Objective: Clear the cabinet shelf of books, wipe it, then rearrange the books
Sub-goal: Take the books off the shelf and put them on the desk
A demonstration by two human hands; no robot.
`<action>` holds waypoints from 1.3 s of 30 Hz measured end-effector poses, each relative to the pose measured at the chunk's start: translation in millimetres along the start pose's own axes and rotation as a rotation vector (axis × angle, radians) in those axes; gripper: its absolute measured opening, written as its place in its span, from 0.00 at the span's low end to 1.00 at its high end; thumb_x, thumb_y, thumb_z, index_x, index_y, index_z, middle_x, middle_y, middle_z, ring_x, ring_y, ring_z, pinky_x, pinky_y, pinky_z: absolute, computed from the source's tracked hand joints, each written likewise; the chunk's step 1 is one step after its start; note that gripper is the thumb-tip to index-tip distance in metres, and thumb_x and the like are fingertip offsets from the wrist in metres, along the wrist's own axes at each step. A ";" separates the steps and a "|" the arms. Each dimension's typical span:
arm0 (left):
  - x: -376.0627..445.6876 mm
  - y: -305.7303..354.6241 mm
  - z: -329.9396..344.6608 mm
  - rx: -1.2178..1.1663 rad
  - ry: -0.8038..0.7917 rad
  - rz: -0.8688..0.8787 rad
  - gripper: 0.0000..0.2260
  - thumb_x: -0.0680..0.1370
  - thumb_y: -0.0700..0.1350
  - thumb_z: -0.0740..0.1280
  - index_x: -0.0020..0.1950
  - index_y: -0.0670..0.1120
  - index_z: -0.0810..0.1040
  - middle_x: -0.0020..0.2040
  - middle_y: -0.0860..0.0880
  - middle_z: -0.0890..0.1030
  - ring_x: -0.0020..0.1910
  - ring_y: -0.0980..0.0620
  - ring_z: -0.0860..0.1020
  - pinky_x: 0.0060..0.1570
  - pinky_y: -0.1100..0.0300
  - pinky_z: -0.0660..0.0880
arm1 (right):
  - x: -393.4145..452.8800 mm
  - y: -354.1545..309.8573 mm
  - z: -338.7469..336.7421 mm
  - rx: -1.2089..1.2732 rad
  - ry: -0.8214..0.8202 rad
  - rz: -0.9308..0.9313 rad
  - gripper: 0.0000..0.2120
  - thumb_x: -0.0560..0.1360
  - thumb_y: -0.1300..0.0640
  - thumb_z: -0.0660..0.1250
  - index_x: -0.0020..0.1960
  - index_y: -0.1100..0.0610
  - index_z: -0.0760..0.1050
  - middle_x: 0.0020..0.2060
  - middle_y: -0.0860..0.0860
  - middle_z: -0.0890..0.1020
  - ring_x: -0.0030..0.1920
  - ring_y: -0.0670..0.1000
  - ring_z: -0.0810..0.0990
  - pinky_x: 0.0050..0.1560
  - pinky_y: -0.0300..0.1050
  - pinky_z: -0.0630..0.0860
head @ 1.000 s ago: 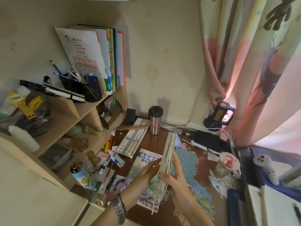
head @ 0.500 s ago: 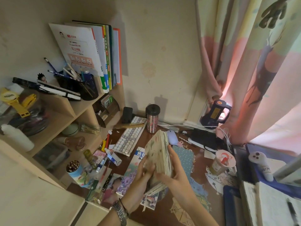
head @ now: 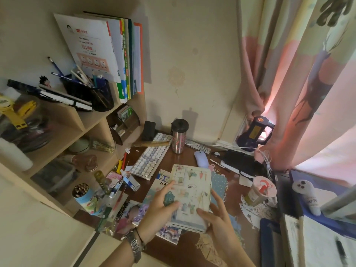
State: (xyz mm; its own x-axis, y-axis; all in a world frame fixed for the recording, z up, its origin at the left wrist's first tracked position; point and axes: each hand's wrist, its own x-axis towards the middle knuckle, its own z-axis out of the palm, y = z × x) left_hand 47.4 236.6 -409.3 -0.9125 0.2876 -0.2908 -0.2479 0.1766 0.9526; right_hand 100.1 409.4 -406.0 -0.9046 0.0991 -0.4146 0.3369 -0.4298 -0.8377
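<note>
Person holds a thick illustrated notebook (head: 189, 195) flat, cover up, low over the desk (head: 185, 245), probably to lay it on the magazines (head: 154, 205) below; left hand (head: 160, 211) grips its left edge, thumb on the cover, fingers curled under; right hand (head: 216, 218) clasps the near right corner, thumb on top, fingers wrapped round the edge; both hands closed on it, likely because it is fat and stuffed with loose pages; whether it already touches the pile underneath, cannot tell; on the top cabinet shelf (head: 96, 118) a row of upright books (head: 123, 60) leans against the side panel, beside a pen pot (head: 100, 93), so clearing looks only begun; keyboard (head: 150, 160) and tumbler (head: 179, 135) crowd the desk behind, leaving little room to stack; wiping not yet started, no cloth visible.
</note>
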 end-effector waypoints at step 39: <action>60.3 -32.6 -6.2 0.468 -0.094 -0.096 0.09 0.81 0.45 0.62 0.60 0.50 0.75 0.53 0.59 0.77 0.52 0.68 0.74 0.49 0.76 0.71 | 216.3 70.7 -173.2 -0.463 0.378 0.173 0.33 0.69 0.75 0.69 0.71 0.58 0.67 0.59 0.58 0.80 0.54 0.58 0.81 0.52 0.55 0.80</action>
State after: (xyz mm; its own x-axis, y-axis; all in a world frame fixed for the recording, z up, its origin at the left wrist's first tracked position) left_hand -1.5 242.4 -457.3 -0.8540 0.3289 -0.4032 -0.1372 0.6052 0.7842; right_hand -26.5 555.9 -616.5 -0.7003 0.4100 -0.5843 0.6253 -0.0425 -0.7793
